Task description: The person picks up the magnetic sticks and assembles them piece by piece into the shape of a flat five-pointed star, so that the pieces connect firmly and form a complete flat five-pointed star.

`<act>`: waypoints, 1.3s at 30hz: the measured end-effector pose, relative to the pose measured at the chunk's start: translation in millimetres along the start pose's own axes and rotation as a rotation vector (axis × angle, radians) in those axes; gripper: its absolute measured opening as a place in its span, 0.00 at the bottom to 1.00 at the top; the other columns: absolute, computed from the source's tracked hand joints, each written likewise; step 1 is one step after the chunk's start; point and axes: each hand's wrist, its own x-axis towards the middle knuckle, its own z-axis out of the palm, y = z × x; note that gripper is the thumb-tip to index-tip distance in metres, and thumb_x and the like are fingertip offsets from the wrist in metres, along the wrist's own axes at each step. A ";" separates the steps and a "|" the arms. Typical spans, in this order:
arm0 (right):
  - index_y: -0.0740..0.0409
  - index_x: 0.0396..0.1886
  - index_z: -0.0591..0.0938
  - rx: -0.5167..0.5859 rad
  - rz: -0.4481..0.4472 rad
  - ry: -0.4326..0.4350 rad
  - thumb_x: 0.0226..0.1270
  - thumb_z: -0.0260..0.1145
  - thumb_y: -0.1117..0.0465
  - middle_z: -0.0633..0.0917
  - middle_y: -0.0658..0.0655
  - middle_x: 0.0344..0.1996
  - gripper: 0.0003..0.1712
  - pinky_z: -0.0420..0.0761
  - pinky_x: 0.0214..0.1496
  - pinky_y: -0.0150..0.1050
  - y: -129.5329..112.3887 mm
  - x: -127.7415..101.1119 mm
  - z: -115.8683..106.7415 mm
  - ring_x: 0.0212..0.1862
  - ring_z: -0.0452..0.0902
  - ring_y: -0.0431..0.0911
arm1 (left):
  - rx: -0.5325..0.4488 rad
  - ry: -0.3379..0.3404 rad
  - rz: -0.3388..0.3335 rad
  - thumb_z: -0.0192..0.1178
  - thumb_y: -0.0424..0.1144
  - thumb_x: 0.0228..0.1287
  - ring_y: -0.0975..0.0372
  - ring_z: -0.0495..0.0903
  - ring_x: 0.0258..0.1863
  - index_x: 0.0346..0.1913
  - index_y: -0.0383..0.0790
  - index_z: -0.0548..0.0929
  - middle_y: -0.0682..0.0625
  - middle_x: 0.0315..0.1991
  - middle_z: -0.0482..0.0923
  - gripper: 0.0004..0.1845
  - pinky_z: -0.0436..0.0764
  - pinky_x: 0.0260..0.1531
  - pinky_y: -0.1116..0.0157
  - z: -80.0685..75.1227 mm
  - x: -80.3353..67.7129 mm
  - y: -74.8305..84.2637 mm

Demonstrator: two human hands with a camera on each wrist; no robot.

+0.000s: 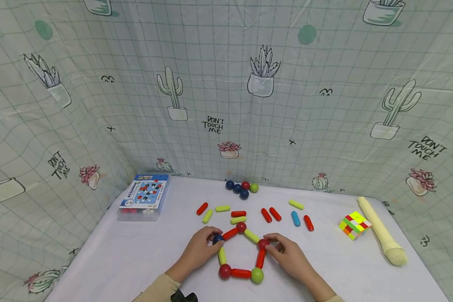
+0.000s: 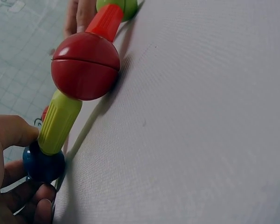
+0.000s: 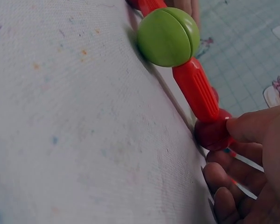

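Observation:
A pentagon of magnetic sticks and balls (image 1: 241, 253) lies on the white table (image 1: 117, 260). My left hand (image 1: 201, 249) pinches the blue ball (image 1: 217, 239) at its left corner; the left wrist view shows that blue ball (image 2: 43, 163) under a yellow-green stick (image 2: 59, 122) leading to a red ball (image 2: 85, 65). My right hand (image 1: 287, 253) pinches the red ball (image 1: 263, 243) at the right corner. In the right wrist view this red ball (image 3: 213, 133) joins a red stick (image 3: 196, 89) and a green ball (image 3: 168, 36).
Loose sticks (image 1: 266, 214) in red, yellow-green and blue lie behind the pentagon, with a cluster of balls (image 1: 243, 188) near the curtain. A toy box (image 1: 145, 196) sits at the back left. A colour cube (image 1: 354, 225) and a cream roll (image 1: 381, 235) lie on the right.

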 end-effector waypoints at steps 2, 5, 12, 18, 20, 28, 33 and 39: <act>0.46 0.56 0.84 0.000 0.012 0.005 0.69 0.71 0.57 0.85 0.46 0.44 0.17 0.76 0.36 0.32 1.1 -0.2 -0.7 0.36 0.74 0.43 | 0.004 0.004 -0.004 0.69 0.43 0.66 0.62 0.73 0.40 0.54 0.42 0.83 0.55 0.43 0.79 0.17 0.78 0.41 0.65 0.7 0.0 -0.3; 0.46 0.56 0.84 -0.011 0.024 0.021 0.69 0.70 0.59 0.85 0.45 0.43 0.17 0.77 0.37 0.32 3.0 -0.4 -2.4 0.37 0.74 0.42 | 0.005 0.014 -0.013 0.69 0.44 0.66 0.61 0.75 0.44 0.56 0.43 0.83 0.54 0.49 0.79 0.18 0.80 0.47 0.63 2.1 -0.3 -0.2; 0.50 0.57 0.84 -0.053 0.033 0.068 0.68 0.70 0.62 0.85 0.46 0.42 0.18 0.77 0.34 0.32 10.9 -1.5 -15.1 0.37 0.73 0.43 | -0.012 0.046 0.003 0.69 0.42 0.65 0.52 0.73 0.63 0.59 0.44 0.81 0.48 0.60 0.76 0.20 0.74 0.62 0.47 6.6 -3.0 7.1; 0.55 0.58 0.83 -0.097 0.052 0.118 0.69 0.69 0.62 0.82 0.50 0.41 0.18 0.77 0.34 0.32 23.9 1.7 -31.9 0.39 0.73 0.44 | 0.040 0.024 0.080 0.70 0.43 0.66 0.56 0.73 0.62 0.59 0.46 0.82 0.53 0.59 0.76 0.20 0.76 0.62 0.50 9.8 -6.8 20.6; 0.57 0.58 0.82 -0.119 0.048 0.149 0.70 0.68 0.62 0.82 0.52 0.41 0.18 0.78 0.36 0.32 29.3 3.9 -38.0 0.40 0.74 0.45 | 0.050 -0.008 0.113 0.69 0.44 0.66 0.58 0.74 0.61 0.60 0.47 0.81 0.55 0.59 0.77 0.21 0.76 0.62 0.52 10.9 -8.6 25.6; 0.67 0.59 0.75 -0.157 0.070 0.323 0.71 0.65 0.62 0.75 0.62 0.46 0.21 0.79 0.45 0.42 47.3 16.5 -61.2 0.46 0.74 0.53 | 0.038 -0.179 0.185 0.68 0.47 0.68 0.66 0.78 0.52 0.62 0.50 0.81 0.62 0.53 0.81 0.22 0.80 0.55 0.62 21.4 -14.4 41.5; 0.70 0.63 0.71 -0.189 0.092 0.351 0.71 0.66 0.60 0.73 0.68 0.50 0.27 0.78 0.44 0.45 58.3 29.6 -68.8 0.46 0.74 0.56 | 0.034 -0.288 0.191 0.70 0.48 0.65 0.73 0.76 0.42 0.59 0.52 0.83 0.66 0.44 0.81 0.21 0.79 0.47 0.71 29.2 -13.8 49.4; 0.70 0.63 0.73 -0.260 0.101 0.342 0.70 0.67 0.60 0.76 0.69 0.47 0.27 0.78 0.42 0.47 67.6 40.0 -70.0 0.41 0.75 0.55 | 0.064 -0.387 0.188 0.73 0.51 0.61 0.77 0.75 0.38 0.55 0.56 0.85 0.70 0.38 0.78 0.20 0.78 0.42 0.74 38.1 -13.4 57.6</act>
